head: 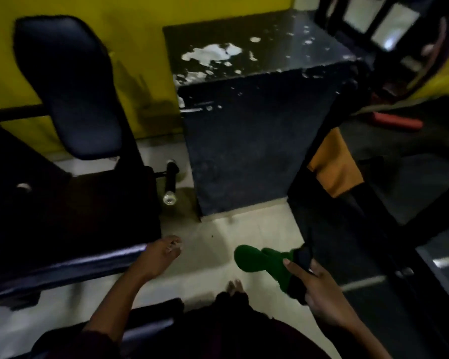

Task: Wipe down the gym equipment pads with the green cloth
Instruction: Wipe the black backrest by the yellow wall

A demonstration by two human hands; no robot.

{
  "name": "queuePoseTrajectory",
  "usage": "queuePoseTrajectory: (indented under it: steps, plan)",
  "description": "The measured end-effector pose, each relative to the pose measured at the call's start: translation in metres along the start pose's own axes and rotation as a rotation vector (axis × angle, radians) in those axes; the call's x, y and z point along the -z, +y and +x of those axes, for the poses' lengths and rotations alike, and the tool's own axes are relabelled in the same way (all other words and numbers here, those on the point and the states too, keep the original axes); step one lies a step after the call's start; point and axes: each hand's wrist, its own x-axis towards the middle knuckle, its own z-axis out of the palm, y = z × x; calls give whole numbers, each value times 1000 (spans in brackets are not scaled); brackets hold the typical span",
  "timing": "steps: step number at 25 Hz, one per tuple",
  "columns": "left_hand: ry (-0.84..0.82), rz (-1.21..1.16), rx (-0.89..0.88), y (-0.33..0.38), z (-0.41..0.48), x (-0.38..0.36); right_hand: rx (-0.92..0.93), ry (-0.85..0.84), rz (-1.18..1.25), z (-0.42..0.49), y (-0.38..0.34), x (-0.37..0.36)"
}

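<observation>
Low in the frame, the right hand (pixel 319 288) grips the green cloth (pixel 259 263) with its fingers curled round it. A dark flat object (pixel 304 257), too blurred to name, is pinched in the same grasp. The cloth hangs bunched above the pale floor (pixel 213 244) at lower centre and touches no pad, so wiping looks not yet begun here. At lower left, the left hand (pixel 161 255) rests at the corner of the seat pad (pixel 62 265), fingers loosely bent and holding nothing, likely steadying the lean in. The upright back pad (pixel 68 86) stands at upper left, 1 of 2 pads in view. A scuffed black box (pixel 244 141) sits centre.
</observation>
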Motion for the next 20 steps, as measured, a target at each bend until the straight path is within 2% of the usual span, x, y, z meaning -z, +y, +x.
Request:
queuePoseTrajectory:
  steps: [3,5,8,10,13,17,20]
  plan:
    - [189,-164,50,13,24,43,77,-264,-8,58,-74,-47]
    - [341,-363,90,24,23,63,119,-418,-77,86,-118,-82]
    - [538,-583,254,31,13,82,57,-628,-155,111,-168,-141]
    - [602,-717,371,36,11,91,13,-756,-169,124,-191,-179]
    - [707,-971,445,57,-1,101,-29,-993,-299,132,-214,-233]
    - [1029,-1303,421,74,-17,99,-94,-1276,-492,137,-223,-298]
    - [1297,-1405,403,79,-40,89,-178,-1437,-589,140,-215,-341]
